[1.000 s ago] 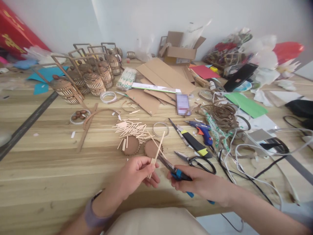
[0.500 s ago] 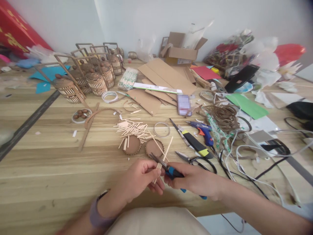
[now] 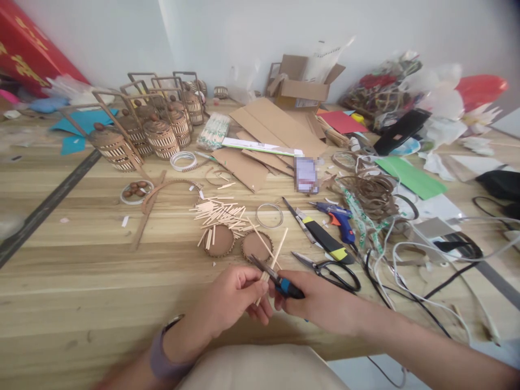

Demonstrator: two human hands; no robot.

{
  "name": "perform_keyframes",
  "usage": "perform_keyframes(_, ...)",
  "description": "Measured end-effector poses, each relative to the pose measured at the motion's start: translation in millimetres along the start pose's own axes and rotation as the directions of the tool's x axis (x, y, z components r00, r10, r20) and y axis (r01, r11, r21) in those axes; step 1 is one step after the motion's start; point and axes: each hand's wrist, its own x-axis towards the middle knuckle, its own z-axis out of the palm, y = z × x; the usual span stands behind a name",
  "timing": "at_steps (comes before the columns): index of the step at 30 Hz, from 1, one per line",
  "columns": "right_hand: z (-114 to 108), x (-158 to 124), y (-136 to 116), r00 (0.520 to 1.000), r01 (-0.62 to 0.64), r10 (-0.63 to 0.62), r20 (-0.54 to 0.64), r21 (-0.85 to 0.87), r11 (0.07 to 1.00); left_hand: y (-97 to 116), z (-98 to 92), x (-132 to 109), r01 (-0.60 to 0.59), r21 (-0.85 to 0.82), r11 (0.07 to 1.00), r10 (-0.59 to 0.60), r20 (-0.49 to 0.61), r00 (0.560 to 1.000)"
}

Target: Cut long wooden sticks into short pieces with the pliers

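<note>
My left hand pinches several thin wooden sticks between thumb and fingers. Wrapped round the handles of blue-and-black pliers is my right hand. The metal jaws lie across the sticks just beyond my left thumb; whether they bite into the wood I cannot tell. Just past my hands are two shallow round brown trays with ridged rims, side by side. A few short sticks rest in the left tray, and a loose pile of short sticks lies behind it.
Black-handled scissors, a utility knife and a blue glue gun lie to the right, near tangled cables. Small lidded baskets with tall handles stand at the back left. Cardboard sheets lie at the back middle.
The pliers' handles have closed together in my right hand, their blue lower ends now mostly hidden. My left hand keeps its place on the sticks.
</note>
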Motion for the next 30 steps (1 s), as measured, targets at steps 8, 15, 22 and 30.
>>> perform_keyframes(8, 10, 2, 3, 0.998, -0.054, 0.052, -0.046, -0.040, 0.998, -5, 2.6, 2, -0.008, 0.032, 0.999, 0.009, -0.024, 1.000)
perform_keyframes(15, 7, 4, 5, 1.000, 0.000, -0.004, 0.029, 0.121, 0.993, -4, 1.3, -1, 0.006, 0.087, 0.996, -0.002, -0.041, 0.999)
perform_keyframes(22, 0, 2, 1, 0.992, -0.006, -0.025, 0.126, 0.241, 0.971, -2, 2.9, -2, 0.026, 0.075, 0.997, -0.024, -0.027, 0.999)
perform_keyframes(30, 5, 1, -1, 0.997, -0.066, 0.061, 0.051, 0.120, 0.991, -1, 2.9, -3, 0.002, 0.112, 0.994, 0.001, -0.029, 1.000)
